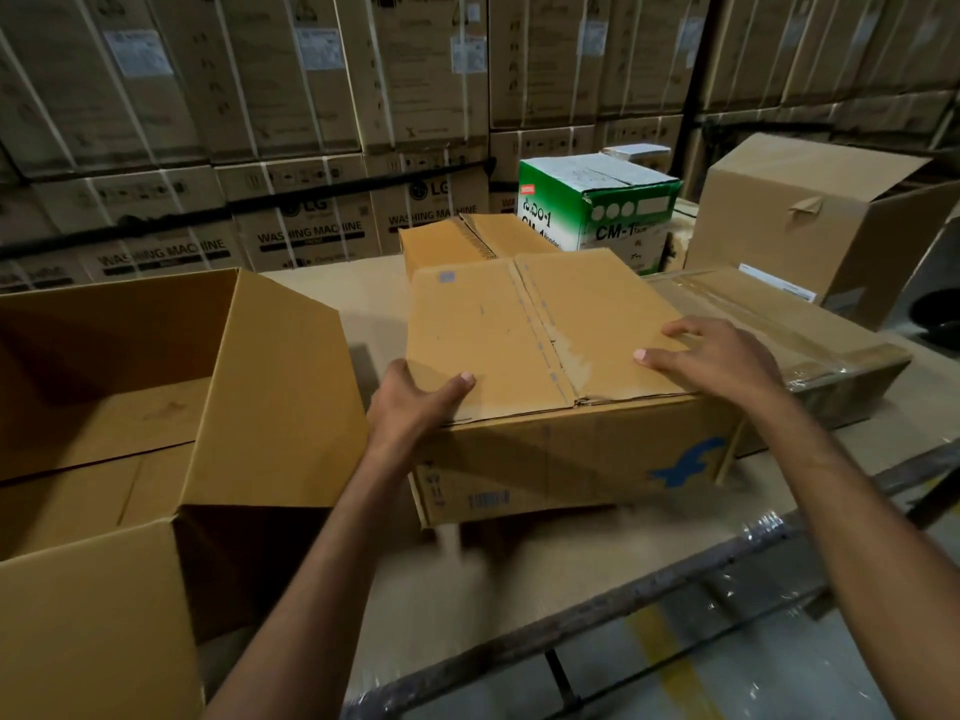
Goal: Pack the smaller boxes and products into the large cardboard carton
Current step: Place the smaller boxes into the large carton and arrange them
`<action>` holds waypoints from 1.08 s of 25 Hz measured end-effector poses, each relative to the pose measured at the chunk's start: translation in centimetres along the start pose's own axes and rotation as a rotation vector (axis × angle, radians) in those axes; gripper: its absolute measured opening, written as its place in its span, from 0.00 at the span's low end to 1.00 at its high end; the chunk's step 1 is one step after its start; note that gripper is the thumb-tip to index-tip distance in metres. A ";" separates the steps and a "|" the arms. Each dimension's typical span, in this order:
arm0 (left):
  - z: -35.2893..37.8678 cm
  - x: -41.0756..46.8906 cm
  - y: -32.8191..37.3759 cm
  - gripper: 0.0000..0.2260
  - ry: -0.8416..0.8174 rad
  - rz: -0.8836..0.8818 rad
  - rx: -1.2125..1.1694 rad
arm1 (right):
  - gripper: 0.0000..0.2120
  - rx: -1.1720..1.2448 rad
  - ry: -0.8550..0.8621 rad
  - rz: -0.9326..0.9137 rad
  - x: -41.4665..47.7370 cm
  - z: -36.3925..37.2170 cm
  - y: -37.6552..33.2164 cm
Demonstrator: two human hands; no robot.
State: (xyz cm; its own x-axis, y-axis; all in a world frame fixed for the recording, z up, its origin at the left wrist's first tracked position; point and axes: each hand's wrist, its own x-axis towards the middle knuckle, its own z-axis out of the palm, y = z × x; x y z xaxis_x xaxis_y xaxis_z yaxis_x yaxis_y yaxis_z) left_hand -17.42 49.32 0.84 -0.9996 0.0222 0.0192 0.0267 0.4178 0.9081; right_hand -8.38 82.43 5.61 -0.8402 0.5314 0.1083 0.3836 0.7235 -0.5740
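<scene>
Closest to me, the left grip [410,402] holds the left edge of the brown box [519,330]. Its thumb is on top and its fingers are hidden down the side. The right grip [722,361] lies flat and open on the lid, holding nothing. The box sits on the counter [519,574], just beside the big open carton [270,397]. It looks stiff and maybe heavy. The tape on its lid looks torn, so I think hands should go low on both sides, not on the flaps. Farther back stands a green box [623,210], then a wall of washing machine boxes [311,236].
</scene>
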 end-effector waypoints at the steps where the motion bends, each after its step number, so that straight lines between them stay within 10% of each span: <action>1: -0.8 -0.1 1.1 0.40 0.007 0.047 -0.018 | 0.31 -0.005 0.049 -0.012 -0.9 -1.3 -0.8; 8: -8.4 0.3 8.5 0.31 0.035 0.336 -0.007 | 0.32 0.059 0.324 -0.074 -3.9 -5.0 -7.3; 27: -36.4 -3.2 5.3 0.27 0.411 0.323 0.207 | 0.32 0.192 0.228 -0.438 -10.9 2.7 -31.8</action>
State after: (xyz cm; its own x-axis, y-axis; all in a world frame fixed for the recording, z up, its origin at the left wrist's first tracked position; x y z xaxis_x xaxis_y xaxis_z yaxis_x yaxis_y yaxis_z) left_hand -14.52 18.41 20.85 -0.8618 -0.1597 0.4815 0.2925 0.6190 0.7289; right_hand -12.45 52.47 20.49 -0.7930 0.2950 0.5330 -0.0801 0.8168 -0.5714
